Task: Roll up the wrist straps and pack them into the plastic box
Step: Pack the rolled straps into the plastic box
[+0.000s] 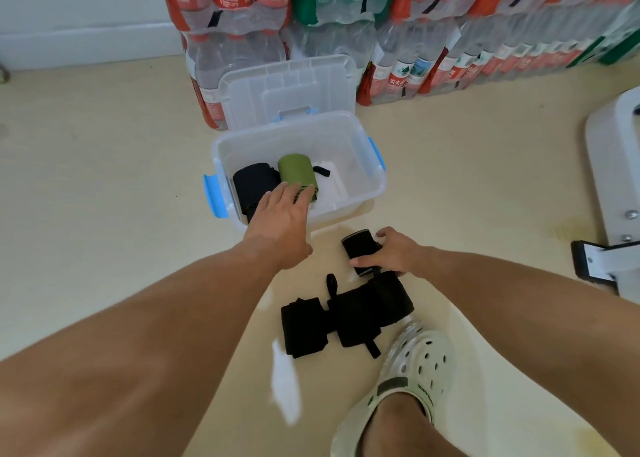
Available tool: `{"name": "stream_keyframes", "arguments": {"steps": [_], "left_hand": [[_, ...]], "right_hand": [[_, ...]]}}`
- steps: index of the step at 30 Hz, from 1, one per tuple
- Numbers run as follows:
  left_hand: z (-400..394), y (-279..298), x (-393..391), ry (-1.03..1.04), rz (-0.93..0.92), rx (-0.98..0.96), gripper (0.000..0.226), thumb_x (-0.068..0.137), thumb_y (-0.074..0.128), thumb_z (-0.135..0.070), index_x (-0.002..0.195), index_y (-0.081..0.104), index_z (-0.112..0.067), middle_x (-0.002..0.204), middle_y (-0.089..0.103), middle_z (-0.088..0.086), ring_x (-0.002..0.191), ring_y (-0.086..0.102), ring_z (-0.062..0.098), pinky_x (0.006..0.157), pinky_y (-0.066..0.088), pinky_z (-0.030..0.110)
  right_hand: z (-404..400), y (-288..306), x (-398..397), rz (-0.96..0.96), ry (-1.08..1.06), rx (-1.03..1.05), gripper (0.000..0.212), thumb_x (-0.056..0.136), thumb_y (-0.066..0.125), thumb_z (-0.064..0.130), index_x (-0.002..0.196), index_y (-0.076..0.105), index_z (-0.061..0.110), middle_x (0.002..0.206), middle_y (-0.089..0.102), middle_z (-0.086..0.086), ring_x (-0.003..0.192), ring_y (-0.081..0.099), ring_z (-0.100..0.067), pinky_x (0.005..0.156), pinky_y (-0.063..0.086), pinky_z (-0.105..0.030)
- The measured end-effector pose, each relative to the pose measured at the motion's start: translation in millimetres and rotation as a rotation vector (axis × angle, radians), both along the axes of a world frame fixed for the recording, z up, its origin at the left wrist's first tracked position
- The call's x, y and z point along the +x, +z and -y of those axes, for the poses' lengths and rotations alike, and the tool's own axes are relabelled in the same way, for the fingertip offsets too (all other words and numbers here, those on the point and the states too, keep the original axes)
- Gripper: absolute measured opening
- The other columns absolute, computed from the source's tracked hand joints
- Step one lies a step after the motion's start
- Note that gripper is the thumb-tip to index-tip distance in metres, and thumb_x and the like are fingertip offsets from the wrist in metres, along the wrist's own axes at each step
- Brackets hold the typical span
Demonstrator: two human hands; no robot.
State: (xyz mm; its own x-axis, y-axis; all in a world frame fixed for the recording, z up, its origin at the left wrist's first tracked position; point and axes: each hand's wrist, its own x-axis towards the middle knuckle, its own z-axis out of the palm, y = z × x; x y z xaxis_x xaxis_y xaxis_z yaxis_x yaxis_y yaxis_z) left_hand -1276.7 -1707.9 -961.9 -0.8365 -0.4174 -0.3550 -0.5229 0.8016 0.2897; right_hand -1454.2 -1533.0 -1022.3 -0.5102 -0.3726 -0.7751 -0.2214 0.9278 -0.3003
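Observation:
A clear plastic box [363, 193] with blue latches stands open on the floor. Inside lie a rolled black strap [254, 183] and a rolled green strap [296, 167]. My left hand [280, 221] reaches over the box's near rim, its straight fingers touching the green roll's near end. My right hand [391, 252] grips a rolled black strap [356, 245] on the floor just in front of the box. Two more black straps [349, 314] lie bundled on the floor nearer to me.
The box's clear lid [287, 86] leans against stacked packs of water bottles [415, 41] behind it. A white clog on my foot [408, 373] is at the lower right, beside the loose straps. A white metal stand base [613, 186] sits at the right edge.

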Motion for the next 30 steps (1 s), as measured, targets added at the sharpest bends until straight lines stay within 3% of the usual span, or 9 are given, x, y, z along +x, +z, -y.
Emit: {"name": "stream_keyframes", "arguments": {"steps": [2, 6, 13, 16, 19, 24, 27, 30], "left_hand": [[-7.6, 3.3, -6.2, -0.033, -0.029, -0.004, 0.107, 0.087, 0.077, -0.039, 0.163, 0.005, -0.017, 0.168, 0.015, 0.008, 0.157, 0.008, 0.027, 0.128, 0.007, 0.041], [-17.8, 4.4, -11.9, -0.076, -0.047, 0.006, 0.108, 0.088, 0.076, -0.04, 0.164, 0.003, -0.018, 0.169, 0.012, 0.008, 0.157, 0.007, 0.027, 0.129, 0.007, 0.04], [-7.9, 6.1, -6.3, -0.006, -0.058, 0.042, 0.106, 0.087, 0.077, -0.038, 0.163, 0.007, -0.017, 0.166, 0.02, 0.005, 0.155, 0.012, 0.025, 0.127, 0.008, 0.038], [-4.1, 5.0, -2.5, 0.031, -0.05, 0.058, 0.105, 0.088, 0.077, -0.039, 0.163, 0.006, -0.018, 0.166, 0.019, 0.004, 0.156, 0.011, 0.024, 0.126, 0.008, 0.037], [0.3, 3.3, -0.7, 0.073, -0.048, 0.087, 0.105, 0.088, 0.076, -0.041, 0.163, 0.006, -0.019, 0.167, 0.019, 0.004, 0.156, 0.01, 0.025, 0.127, 0.009, 0.038], [8.5, 3.8, 1.1, 0.17, -0.08, 0.114, 0.104, 0.088, 0.076, -0.042, 0.163, 0.009, -0.018, 0.168, 0.02, 0.006, 0.157, 0.01, 0.027, 0.128, 0.011, 0.042], [13.1, 3.6, 5.3, 0.209, -0.071, 0.093, 0.104, 0.088, 0.074, -0.045, 0.163, 0.009, -0.017, 0.168, 0.019, 0.006, 0.157, 0.008, 0.028, 0.128, 0.009, 0.043], [17.2, 1.1, 10.9, 0.239, -0.027, 0.062, 0.104, 0.09, 0.07, -0.052, 0.163, 0.005, -0.017, 0.17, 0.014, 0.006, 0.158, 0.002, 0.027, 0.129, 0.005, 0.044]], "right_hand": [[-11.2, 5.7, -4.4, 0.072, 0.005, 0.093, 0.116, 0.065, 0.09, 0.058, 0.154, 0.028, 0.017, 0.142, 0.05, -0.005, 0.119, 0.054, -0.024, 0.091, 0.058, -0.043], [-35.1, 8.0, -3.5, 0.274, 0.05, 0.27, 0.099, 0.063, 0.097, 0.043, 0.142, 0.047, 0.011, 0.133, 0.062, -0.008, 0.119, 0.061, -0.027, 0.095, 0.058, -0.046], [-44.6, -6.3, -5.6, 0.186, 0.025, 0.257, 0.07, 0.065, 0.094, 0.022, 0.125, 0.059, 0.015, 0.122, 0.064, -0.006, 0.111, 0.063, -0.027, 0.094, 0.059, -0.044], [-39.9, 5.4, -33.8, 0.048, 0.012, 0.243, 0.073, 0.061, 0.095, 0.022, 0.123, 0.057, 0.012, 0.122, 0.063, -0.009, 0.108, 0.063, -0.029, 0.089, 0.061, -0.045], [-34.1, 24.2, -63.6, -0.219, -0.103, 0.164, 0.083, 0.063, 0.095, 0.025, 0.131, 0.05, 0.008, 0.127, 0.059, -0.013, 0.113, 0.06, -0.033, 0.089, 0.055, -0.039], [-3.9, 56.4, -92.8, -0.63, -0.373, -0.338, 0.069, 0.074, 0.085, 0.035, 0.129, 0.051, 0.011, 0.124, 0.062, -0.013, 0.112, 0.062, -0.036, 0.094, 0.056, -0.047], [37.9, 74.4, -93.7, -0.793, -0.3, -0.565, 0.064, 0.069, 0.08, 0.03, 0.125, 0.054, 0.015, 0.123, 0.061, -0.009, 0.112, 0.06, -0.033, 0.096, 0.053, -0.045], [88.5, 89.0, -80.9, -0.866, -0.012, -0.652, 0.059, 0.068, 0.077, 0.027, 0.124, 0.057, 0.021, 0.12, 0.063, -0.005, 0.11, 0.059, -0.031, 0.092, 0.051, -0.044]]}}
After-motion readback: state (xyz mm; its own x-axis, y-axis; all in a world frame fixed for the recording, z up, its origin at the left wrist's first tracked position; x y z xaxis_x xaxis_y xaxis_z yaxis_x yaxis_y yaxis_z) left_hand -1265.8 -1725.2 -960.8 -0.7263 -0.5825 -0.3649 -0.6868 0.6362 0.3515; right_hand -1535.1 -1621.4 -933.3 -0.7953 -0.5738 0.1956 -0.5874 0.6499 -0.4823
